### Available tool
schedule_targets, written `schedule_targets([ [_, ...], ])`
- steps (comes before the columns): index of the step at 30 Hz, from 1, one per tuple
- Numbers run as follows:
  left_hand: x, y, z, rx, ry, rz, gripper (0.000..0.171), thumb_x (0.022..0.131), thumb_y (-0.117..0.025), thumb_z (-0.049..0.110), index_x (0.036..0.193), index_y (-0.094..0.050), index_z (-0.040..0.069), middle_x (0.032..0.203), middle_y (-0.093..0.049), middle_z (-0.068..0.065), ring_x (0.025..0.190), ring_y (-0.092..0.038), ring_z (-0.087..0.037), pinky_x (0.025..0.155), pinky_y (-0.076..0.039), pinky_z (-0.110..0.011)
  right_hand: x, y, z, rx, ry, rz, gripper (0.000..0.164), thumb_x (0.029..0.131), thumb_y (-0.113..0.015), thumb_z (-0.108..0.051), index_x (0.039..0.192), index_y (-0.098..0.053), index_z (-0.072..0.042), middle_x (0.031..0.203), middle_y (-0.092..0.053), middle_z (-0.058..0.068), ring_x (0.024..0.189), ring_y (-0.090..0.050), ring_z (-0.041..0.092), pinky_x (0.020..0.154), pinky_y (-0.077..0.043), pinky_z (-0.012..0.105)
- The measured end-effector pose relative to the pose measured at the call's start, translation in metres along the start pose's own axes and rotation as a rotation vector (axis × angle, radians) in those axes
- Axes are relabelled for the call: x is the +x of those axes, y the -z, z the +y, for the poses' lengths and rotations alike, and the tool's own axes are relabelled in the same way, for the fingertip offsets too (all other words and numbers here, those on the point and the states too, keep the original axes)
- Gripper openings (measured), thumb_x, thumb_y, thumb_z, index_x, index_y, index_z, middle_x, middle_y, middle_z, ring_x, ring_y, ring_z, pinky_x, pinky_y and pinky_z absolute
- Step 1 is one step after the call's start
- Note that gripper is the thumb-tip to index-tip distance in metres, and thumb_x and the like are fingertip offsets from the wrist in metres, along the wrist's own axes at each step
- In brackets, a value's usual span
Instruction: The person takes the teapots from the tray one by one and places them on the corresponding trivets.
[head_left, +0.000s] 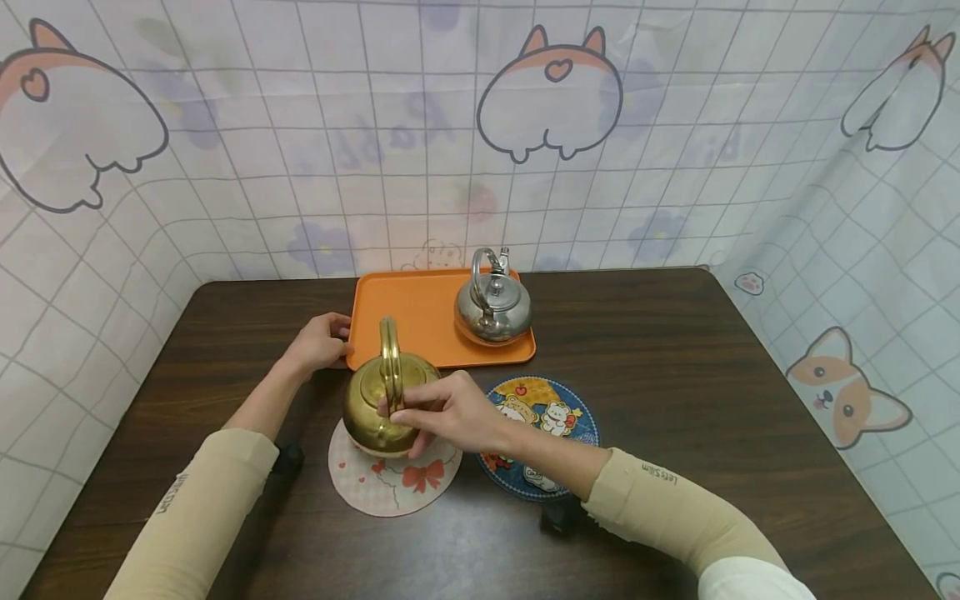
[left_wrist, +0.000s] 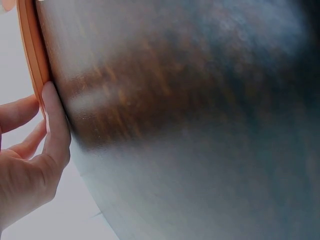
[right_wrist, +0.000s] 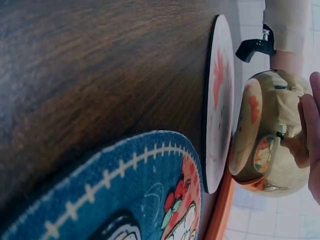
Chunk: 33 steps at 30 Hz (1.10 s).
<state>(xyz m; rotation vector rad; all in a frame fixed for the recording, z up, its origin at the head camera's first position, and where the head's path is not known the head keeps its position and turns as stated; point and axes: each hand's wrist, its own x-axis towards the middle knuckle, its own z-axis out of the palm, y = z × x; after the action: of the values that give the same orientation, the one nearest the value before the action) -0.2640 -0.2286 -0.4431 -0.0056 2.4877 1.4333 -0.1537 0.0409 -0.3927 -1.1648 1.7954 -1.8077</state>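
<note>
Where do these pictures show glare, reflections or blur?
Head view: bright highlights on the steel kettle; left wrist view: the tabletop looks hazy and blurred, darkening toward upper right; right wrist view: the gold kettle mirrors the pale mat and blue mat.

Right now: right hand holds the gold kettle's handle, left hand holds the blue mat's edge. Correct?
Wrong on the left hand: it holds the orange tray by its edge, as the head view shows. The right hand does hold the gold kettle's handle.
</note>
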Motion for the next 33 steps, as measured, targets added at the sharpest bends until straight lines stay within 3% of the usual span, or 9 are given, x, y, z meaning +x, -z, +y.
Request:
schedule_targets([
  [5,0.0,0.001,0.0,0.002,0.0,-0.004,0.056,0.09,-0.052,-0.008,0.142,-0.03,-0.012,0.126,-0.045,-0.029,0.1,-0.059,-0.037,0.074,-0.058,-0.036,-0.001,-0.001,0.002,0.029,0.001,-0.005,0.023,0.092,-0.059,0.003,0.113,-0.064,0.013,0.1,-0.065,0.03,0.057,-0.066,0.036,0.058,-0.058,0.043],
  [13,0.0,0.0,-0.001,0.006,0.002,-0.003,0.056,0.091,-0.052,-0.007,0.142,-0.031,-0.011,0.126,-0.044,-0.029,0.101,-0.058,-0.037,0.075,-0.058,-0.036,-0.003,-0.003,0.01,-0.013,0.017,-0.021,0.02,0.092,-0.06,0.003,0.109,-0.067,0.009,0.088,-0.068,0.027,0.057,-0.068,0.03,0.056,-0.058,0.043],
  [19,0.002,0.0,-0.001,0.012,0.007,0.003,0.055,0.09,-0.053,-0.007,0.141,-0.032,-0.011,0.126,-0.045,-0.028,0.101,-0.058,-0.035,0.075,-0.058,-0.037,-0.003,-0.003,0.027,-0.009,0.003,-0.021,0.018,0.092,-0.061,0.0,0.108,-0.068,0.005,0.087,-0.07,0.023,0.058,-0.068,0.027,0.057,-0.059,0.038],
  [24,0.002,0.0,-0.001,0.01,0.006,0.002,0.056,0.09,-0.053,-0.007,0.141,-0.032,-0.011,0.127,-0.046,-0.029,0.099,-0.058,-0.034,0.075,-0.058,-0.037,-0.005,-0.005,0.017,0.0,0.011,-0.021,0.019,0.092,-0.061,0.002,0.108,-0.068,0.008,0.088,-0.068,0.026,0.057,-0.067,0.031,0.056,-0.058,0.041],
  [30,0.002,0.0,-0.001,0.011,0.006,-0.001,0.055,0.09,-0.053,-0.007,0.141,-0.033,-0.011,0.126,-0.046,-0.028,0.1,-0.058,-0.035,0.076,-0.058,-0.038,-0.007,-0.007,0.032,0.015,0.015,-0.018,0.018,0.091,-0.064,-0.006,0.105,-0.07,0.005,0.087,-0.07,0.023,0.057,-0.068,0.024,0.054,-0.058,0.039],
  [33,0.001,0.0,-0.001,0.007,0.01,-0.002,0.055,0.09,-0.053,-0.007,0.141,-0.033,-0.011,0.125,-0.045,-0.028,0.1,-0.058,-0.035,0.077,-0.057,-0.039,-0.008,-0.009,0.029,0.008,-0.002,-0.012,0.019,0.091,-0.064,-0.003,0.107,-0.07,0.004,0.088,-0.07,0.022,0.057,-0.068,0.024,0.055,-0.058,0.038],
])
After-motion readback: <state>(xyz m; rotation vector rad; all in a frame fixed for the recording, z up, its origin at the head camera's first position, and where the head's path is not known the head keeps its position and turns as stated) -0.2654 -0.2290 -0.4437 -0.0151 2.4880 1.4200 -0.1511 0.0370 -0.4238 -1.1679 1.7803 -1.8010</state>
